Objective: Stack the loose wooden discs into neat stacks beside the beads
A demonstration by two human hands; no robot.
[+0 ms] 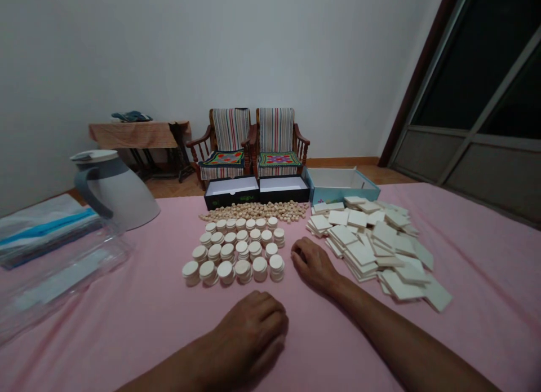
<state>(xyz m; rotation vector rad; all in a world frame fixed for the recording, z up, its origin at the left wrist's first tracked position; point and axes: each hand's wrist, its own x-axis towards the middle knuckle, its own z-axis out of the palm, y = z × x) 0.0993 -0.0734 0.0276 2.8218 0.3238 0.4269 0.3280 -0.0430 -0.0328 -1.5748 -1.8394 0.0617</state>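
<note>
My left hand [257, 335] rests on the pink cloth [139, 302] in front of the rows of stacks, its fingers curled together with nothing showing in them. Further forward lies my right hand [315, 266], also closed, fingers bent down to the cloth. It sits between the stacked round white discs [243, 271] on its left and a loose heap of square white tiles [380, 242] on its right, touching neither as far as I can see. The discs stand in several short stacks, arranged in rows. Behind them spreads a band of small wooden beads [262, 210].
Two black open boxes [231, 197] and a light blue open box [323, 194] stand at the far edge. A white and grey jug [127, 197], a clear plastic package [63, 282] and a blue-zipped bag [46, 227] are at left. Two armchairs [231, 127] stand beyond.
</note>
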